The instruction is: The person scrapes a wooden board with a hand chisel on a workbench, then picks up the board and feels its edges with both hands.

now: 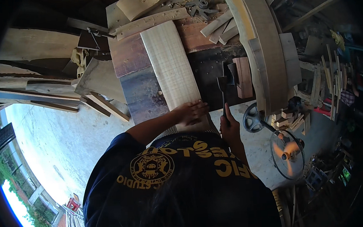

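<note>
A long pale wooden board (172, 62) lies lengthwise on the workbench, its near end close to my body. My left hand (193, 112) rests across that near end, fingers stretched over the surface. To the right of the board, my right hand (230, 129) is closed round the handle of a dark chisel-like tool (222, 88). Its flat, flared blade points away from me over the dark bench top, apart from the board. Just beyond the blade lie a reddish wooden block (243, 77) and a small dark piece (232, 71) beside it.
The workbench (136, 85) carries short wood offcuts (220, 28), a dark metal clamp-like part (202, 7) and shavings. Long curved planks (264, 46) stand along its right side. An orange-bladed fan (287, 152) stands on the floor at right, near stacked wood blocks (287, 117). Planks (38, 87) lean at left.
</note>
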A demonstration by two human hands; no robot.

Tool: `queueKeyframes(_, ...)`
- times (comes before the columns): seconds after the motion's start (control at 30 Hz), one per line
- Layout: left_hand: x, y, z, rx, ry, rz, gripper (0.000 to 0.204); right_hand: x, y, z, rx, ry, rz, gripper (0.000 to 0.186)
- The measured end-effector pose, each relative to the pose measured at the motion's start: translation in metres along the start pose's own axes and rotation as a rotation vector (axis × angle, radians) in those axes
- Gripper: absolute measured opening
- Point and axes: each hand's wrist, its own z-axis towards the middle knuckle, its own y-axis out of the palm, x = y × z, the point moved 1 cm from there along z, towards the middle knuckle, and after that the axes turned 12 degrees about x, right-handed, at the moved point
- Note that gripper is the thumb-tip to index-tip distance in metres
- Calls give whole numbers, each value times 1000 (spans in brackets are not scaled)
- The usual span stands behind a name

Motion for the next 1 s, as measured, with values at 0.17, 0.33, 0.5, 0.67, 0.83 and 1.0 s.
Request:
queueKeyframes(0.17,-58,-9,-1,199,325,-39,47,6,-20,-21,5,25,70,51)
queueKeyframes(0.33,-140,-88,-32,374,-622,399,54,20,-43,-44,109,159,86,51)
queueKeyframes(0.5,-127,-53,-49,724,-1222,190,70,18,-54,-44,151,238,-17,52)
queueKeyframes(0.67,-13,5,-22,860,-1247,-53,71,-23,-49,-13,31,41,-114,51)
queueKeyframes(0.83,47,4,-43,813,-1132,-361,64,-40,-27,31,-274,-159,-451,57)
queueKeyframes(1.0,65,4,-62,752,-1024,-356,47,-46,31,44,-337,-336,-400,75)
